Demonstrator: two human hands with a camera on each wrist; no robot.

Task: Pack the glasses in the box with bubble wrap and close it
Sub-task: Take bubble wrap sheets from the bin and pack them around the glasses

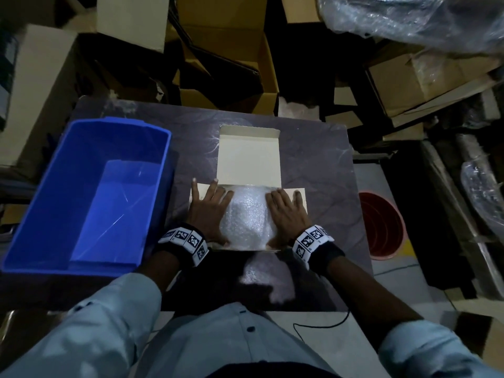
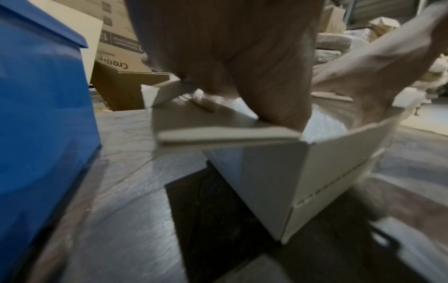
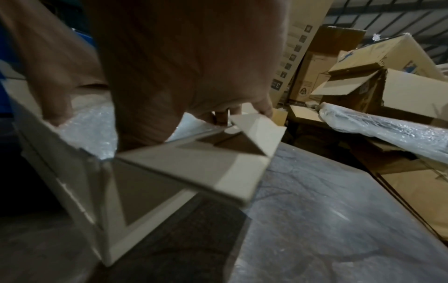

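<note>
One white box (image 1: pixel 249 156) sits open on the dark table (image 1: pixel 321 165), its lid flap folded back on the far side and one side flap spread outward at each end. It is filled with bubble wrap (image 1: pixel 246 214), which bulges up to the rim; the glasses themselves cannot be seen, so whether they lie under the wrap cannot be told. The left hand (image 1: pixel 208 207) lies flat on the box's left flap and the left edge of the wrap, fingers straight and spread apart. The right hand (image 1: pixel 289 211) presses the same way on the right flap and the wrap's right edge, fingers straight and slightly apart. Both thumbs reach down onto the wrap at the near rim.

Left of the box stands one blue bin (image 1: pixel 35 214), holding a single clear sheet on its floor. Right of the box, beyond the table edge, is one red bucket (image 1: pixel 392 236) on the floor. Beyond the box lie several brown cartons (image 1: pixel 231 50).
</note>
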